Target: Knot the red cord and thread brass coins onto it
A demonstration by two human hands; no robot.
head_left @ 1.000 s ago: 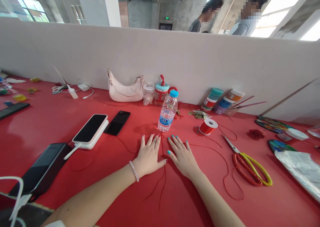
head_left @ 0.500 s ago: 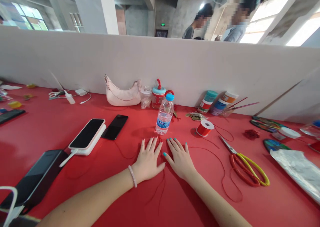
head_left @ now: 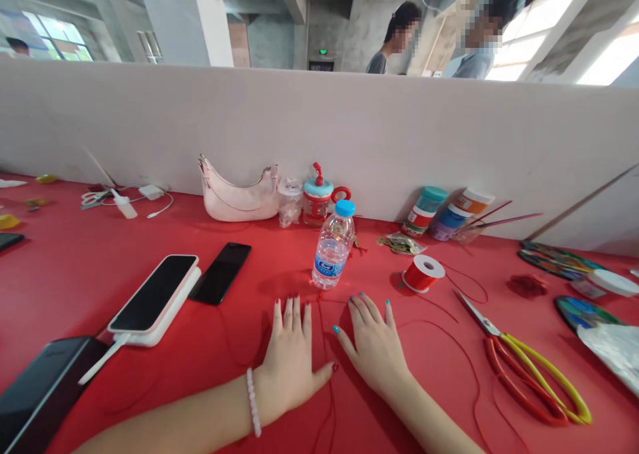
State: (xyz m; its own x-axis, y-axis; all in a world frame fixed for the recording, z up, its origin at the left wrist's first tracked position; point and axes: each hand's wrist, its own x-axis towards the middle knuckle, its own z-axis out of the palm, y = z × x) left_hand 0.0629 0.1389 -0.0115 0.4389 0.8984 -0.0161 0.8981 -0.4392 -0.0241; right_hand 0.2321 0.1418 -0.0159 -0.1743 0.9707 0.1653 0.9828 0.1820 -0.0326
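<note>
My left hand [head_left: 290, 357] lies flat on the red table [head_left: 164, 401], palm down with its fingers spread, and wears a pale bead bracelet [head_left: 253, 402] at the wrist. Opposite it, my right hand [head_left: 377, 344] also rests flat, fingers apart. Neither holds anything. A thin red cord [head_left: 322, 321] runs along the table between the two hands and passes by my left thumb. Just beyond the fingertips stands a water bottle [head_left: 331, 262] with a blue cap, partly filled; the cord's far end reaches its base.
Right: a red thread spool [head_left: 422, 275], scissors [head_left: 492, 327] with red and yellow handles, paint jars [head_left: 424, 208], and palettes [head_left: 559, 259]. Left: a phone on a white block [head_left: 154, 294], a black phone [head_left: 222, 273]. A pink handbag [head_left: 239, 198] and lidded cup [head_left: 317, 198] stand against the white partition [head_left: 349, 134].
The view has shifted nearer, so the table things appear larger and lower. My hands sit slightly farther apart in the picture, still flat on the table.
</note>
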